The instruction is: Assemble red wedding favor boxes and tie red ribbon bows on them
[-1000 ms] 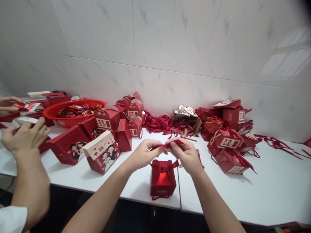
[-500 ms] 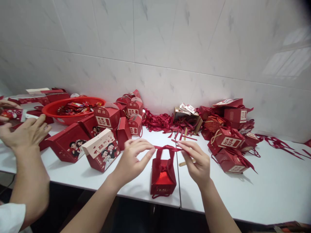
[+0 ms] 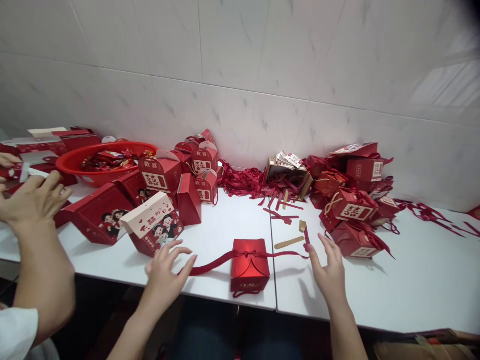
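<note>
In front of me a small shiny red gift box (image 3: 250,272) stands near the table's front edge. Dark red ribbon (image 3: 217,263) is tied in a knot on its top, with one tail stretching out to each side. My left hand (image 3: 168,272) is left of the box, thumb and fingers spread; the left tail's end passes by the thumb. On the other side my right hand (image 3: 330,272) is also open, fingers apart, with the right tail's end beside its thumb tip. A thin cord handle shows at the box's lower front.
Left stand printed red boxes (image 3: 157,227) and a red basin (image 3: 63,167) of wrapped sweets. Ribbon (image 3: 243,181) lies heaped by the wall beside an open carton (image 3: 307,182). Finished boxes (image 3: 354,205) are piled right. A co-worker's hands (image 3: 37,200) work far left.
Both my hands have moved apart, outward and lower, and their fingers have opened from the ribbon. The ribbon, earlier held up above the box, now lies across its top with tails spread.
</note>
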A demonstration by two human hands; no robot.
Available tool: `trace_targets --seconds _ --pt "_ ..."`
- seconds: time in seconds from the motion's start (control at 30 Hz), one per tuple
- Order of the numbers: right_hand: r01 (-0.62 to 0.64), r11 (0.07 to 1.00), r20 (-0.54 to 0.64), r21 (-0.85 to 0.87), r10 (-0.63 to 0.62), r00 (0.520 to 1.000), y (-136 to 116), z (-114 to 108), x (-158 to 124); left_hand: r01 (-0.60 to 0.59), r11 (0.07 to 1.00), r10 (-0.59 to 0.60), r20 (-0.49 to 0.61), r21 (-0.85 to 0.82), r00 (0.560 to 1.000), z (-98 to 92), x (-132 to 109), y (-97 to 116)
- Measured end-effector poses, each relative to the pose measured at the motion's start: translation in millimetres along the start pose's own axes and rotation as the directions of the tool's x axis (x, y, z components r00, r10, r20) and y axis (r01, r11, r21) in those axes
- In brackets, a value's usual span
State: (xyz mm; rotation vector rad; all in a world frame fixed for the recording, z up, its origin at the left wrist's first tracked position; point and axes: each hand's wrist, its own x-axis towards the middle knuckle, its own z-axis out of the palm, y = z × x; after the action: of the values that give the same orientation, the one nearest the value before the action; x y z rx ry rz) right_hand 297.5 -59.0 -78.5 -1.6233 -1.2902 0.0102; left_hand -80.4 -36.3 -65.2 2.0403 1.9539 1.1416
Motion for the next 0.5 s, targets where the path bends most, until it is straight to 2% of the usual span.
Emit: trace_targets --seconds 0.07,0.1,0.17,0.23,0.3,0.37,0.43,0.5 --pt "0.067 0.992 0.149 0.106 -0.083 0.985 -24.1 8.8 0.7 -0.108 0.969 0.113 0.013 -0.223 0.993 14.2 3.7 26.7" --pt "0.081 0.983 0.258 0.162 -0.122 0.959 -35.8 13.2 0.2 -0.121 0.944 0.143 0.051 -0.306 0.988 21.7 5.7 39.2" --pt "0.063 0.972 0.453 0.228 -0.163 0.876 -55.2 22.1 -2.4 -0.101 0.905 0.171 0.135 -0.413 0.976 36.7 8.8 59.6" --pt "0.034 0.971 0.562 0.236 -0.165 0.811 -67.8 30.6 -6.8 -0.042 0.872 0.157 0.197 -0.488 0.968 50.2 9.6 72.4" --pt "0.010 0.974 0.598 0.227 -0.147 0.787 -74.2 38.0 -11.3 0.046 0.840 0.113 0.257 -0.541 0.960 60.0 8.9 78.2" --pt "-0.040 0.979 0.607 0.201 -0.092 0.790 -75.9 42.5 -14.0 0.129 0.819 0.076 0.328 -0.559 0.942 64.0 8.6 78.7" --pt "-0.103 0.976 0.599 0.193 -0.034 0.800 -74.3 42.0 -13.2 0.162 0.834 0.079 0.405 -0.527 0.911 61.3 11.1 75.8" --pt "-0.107 0.964 0.584 0.244 -0.058 0.810 -70.6 35.6 -8.7 0.150 0.876 0.102 0.480 -0.458 0.871 52.5 17.9 70.9"
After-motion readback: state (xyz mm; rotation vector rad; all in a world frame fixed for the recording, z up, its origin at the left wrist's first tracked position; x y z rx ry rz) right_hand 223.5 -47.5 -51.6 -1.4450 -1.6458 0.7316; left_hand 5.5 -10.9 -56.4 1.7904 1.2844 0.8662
